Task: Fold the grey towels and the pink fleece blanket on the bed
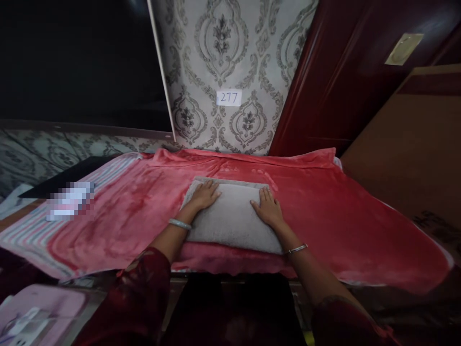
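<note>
A folded grey, soft-looking cloth (234,216) lies flat in front of me on a red plush blanket (324,216). My left hand (205,194) rests palm down on the cloth's far left part, its fingers stretched out. On the far right part lies my right hand (268,206), also flat, with the thumb held apart from the fingers. Neither hand grips the cloth; both press on or touch its top. Whether the cloth is a towel or some other item I cannot tell.
The blanket's striped border (32,235) hangs at the left. Behind stand a dark television screen (79,62) and a patterned wall with a paper label (229,97) reading 277. A large cardboard box (406,144) is at the right, a pink case (46,307) at the lower left.
</note>
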`<act>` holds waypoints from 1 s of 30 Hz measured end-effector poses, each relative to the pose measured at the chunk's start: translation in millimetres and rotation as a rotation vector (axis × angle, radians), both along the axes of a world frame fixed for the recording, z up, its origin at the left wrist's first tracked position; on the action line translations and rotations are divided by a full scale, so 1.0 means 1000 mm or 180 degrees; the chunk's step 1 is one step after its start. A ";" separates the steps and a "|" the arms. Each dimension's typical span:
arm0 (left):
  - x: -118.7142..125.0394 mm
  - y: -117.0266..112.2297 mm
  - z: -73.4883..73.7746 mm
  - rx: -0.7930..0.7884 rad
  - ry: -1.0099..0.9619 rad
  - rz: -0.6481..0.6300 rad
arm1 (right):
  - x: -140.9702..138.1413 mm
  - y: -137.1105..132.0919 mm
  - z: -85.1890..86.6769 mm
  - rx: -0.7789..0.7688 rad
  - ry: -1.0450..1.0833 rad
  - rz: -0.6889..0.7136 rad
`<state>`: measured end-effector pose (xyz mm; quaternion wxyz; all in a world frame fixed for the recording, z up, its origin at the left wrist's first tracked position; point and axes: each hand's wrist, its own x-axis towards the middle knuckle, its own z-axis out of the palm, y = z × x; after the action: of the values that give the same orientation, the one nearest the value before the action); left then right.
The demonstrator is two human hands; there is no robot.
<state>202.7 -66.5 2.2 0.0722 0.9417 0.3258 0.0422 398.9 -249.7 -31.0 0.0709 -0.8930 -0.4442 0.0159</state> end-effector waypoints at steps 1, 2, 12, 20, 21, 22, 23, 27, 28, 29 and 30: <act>-0.008 0.003 0.001 0.0019 -0.0096 0.0019 | 0.001 0.000 -0.001 0.0009 -0.0017 0.0002; -0.018 0.005 0.001 0.0091 -0.0207 0.0082 | 0.002 -0.001 -0.002 0.0014 -0.0029 -0.0001; -0.077 -0.005 -0.044 0.0229 -0.0541 0.0242 | -0.058 0.034 0.033 0.0095 -0.0176 0.0720; -0.079 -0.010 -0.042 0.0199 -0.0381 0.0176 | -0.142 0.090 0.020 0.0208 0.0312 0.1857; -0.080 -0.010 -0.043 0.0191 -0.0375 0.0174 | -0.137 0.089 0.016 0.0196 0.0304 0.1830; -0.080 -0.010 -0.043 0.0174 -0.0377 0.0175 | -0.129 0.086 0.012 0.0188 0.0281 0.1764; -0.081 -0.010 -0.043 0.0147 -0.0384 0.0178 | -0.119 0.081 0.010 0.0176 0.0245 0.1659; -0.082 -0.009 -0.042 0.0036 -0.0421 0.0159 | -0.069 0.050 0.003 0.0010 0.0017 0.1009; -0.082 -0.009 -0.042 0.0019 -0.0416 0.0149 | -0.056 0.039 0.001 -0.0048 -0.0043 0.0850; -0.082 -0.008 -0.042 0.0015 -0.0411 0.0146 | -0.044 0.027 -0.001 -0.0098 -0.0099 0.0701; -0.082 -0.008 -0.042 0.0018 -0.0408 0.0145 | -0.032 0.015 -0.004 -0.0134 -0.0144 0.0560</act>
<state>121.0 -74.4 -39.8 0.0892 0.9296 0.3418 0.1049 366.8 -234.3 -35.4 0.0405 -0.8519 -0.5220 0.0113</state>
